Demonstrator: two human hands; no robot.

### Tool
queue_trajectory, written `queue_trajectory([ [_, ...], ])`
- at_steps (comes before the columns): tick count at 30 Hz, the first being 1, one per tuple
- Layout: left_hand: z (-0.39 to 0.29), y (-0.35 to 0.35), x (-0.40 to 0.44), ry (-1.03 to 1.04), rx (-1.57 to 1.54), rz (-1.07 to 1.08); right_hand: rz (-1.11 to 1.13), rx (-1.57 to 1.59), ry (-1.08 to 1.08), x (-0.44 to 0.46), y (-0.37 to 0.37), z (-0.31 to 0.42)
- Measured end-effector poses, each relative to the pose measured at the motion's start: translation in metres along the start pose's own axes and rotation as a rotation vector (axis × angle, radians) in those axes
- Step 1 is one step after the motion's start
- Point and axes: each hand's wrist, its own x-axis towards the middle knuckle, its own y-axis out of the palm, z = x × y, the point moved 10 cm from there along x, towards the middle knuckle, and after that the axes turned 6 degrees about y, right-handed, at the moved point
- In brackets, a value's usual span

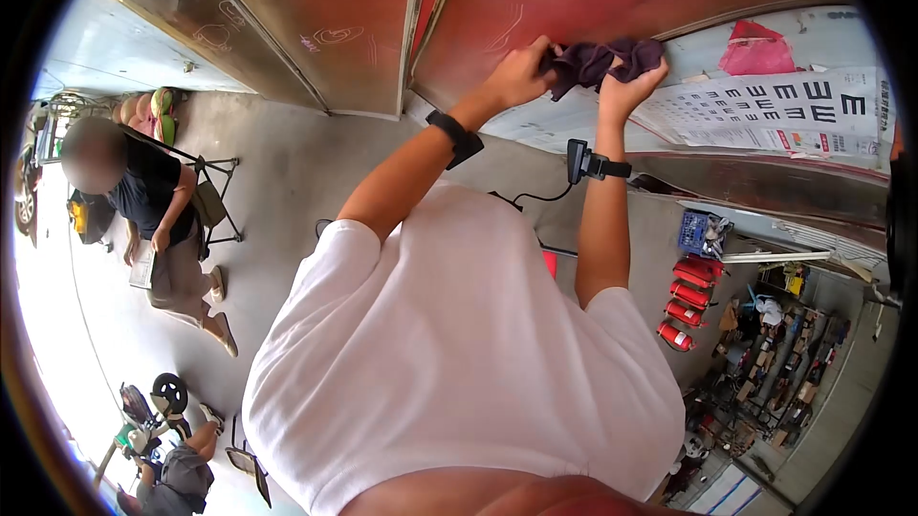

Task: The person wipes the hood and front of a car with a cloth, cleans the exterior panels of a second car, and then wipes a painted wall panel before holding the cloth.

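Observation:
A crumpled dark purple cloth [583, 66] is stretched between my two hands, in front of a reddish-brown panel [535, 0]. My left hand [521, 73] is closed on the cloth's left end. At its other end, my right hand [633, 87] grips the bunched fabric, thumb up. Beside my right hand, an eye chart [765, 109] and a torn pink-red piece of paper [755, 49] are on a pale surface. Whether the cloth touches the panel I cannot tell.
Several red fire extinguishers [687, 310] lie on the floor at right, near a blue crate [692, 231] and cluttered hardware [775, 363]. A seated person [158, 181] holds papers at left. Another person [182, 478] is lower left, beside a wheeled vehicle [143, 430].

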Motion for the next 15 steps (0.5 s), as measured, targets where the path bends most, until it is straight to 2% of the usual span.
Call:
queue_trajectory([
  [1, -0.015, -0.006, 0.000, 0.091, -0.057, -0.050, -0.023, 0.008, -0.028, 0.007, -0.002, 0.011],
  [2, -0.020, -0.008, 0.001, 0.081, -0.058, -0.055, -0.048, 0.013, -0.055, 0.014, -0.006, 0.021],
  [4, -0.078, -0.034, -0.009, 0.407, 0.006, -0.289, -0.044, 0.001, -0.082, 0.026, -0.008, 0.044],
  [6, -0.080, -0.039, -0.010, 0.328, -0.090, -0.286, -0.052, 0.015, -0.155, 0.031, -0.006, 0.062],
  [8, -0.086, -0.046, -0.014, 0.483, 0.060, -0.405, -0.065, -0.165, -0.247, 0.024, 0.000, 0.089],
  [10, -0.064, -0.043, -0.013, 0.465, 0.007, -0.395, 0.005, -0.209, -0.253, 0.012, 0.014, 0.080],
  [14, -0.026, -0.033, -0.018, 0.376, 0.094, -0.350, 0.204, -0.210, -0.236, -0.026, 0.042, 0.044],
  [15, -0.010, -0.027, -0.016, 0.293, 0.068, -0.291, 0.213, -0.209, -0.241, -0.033, 0.042, 0.040],
])
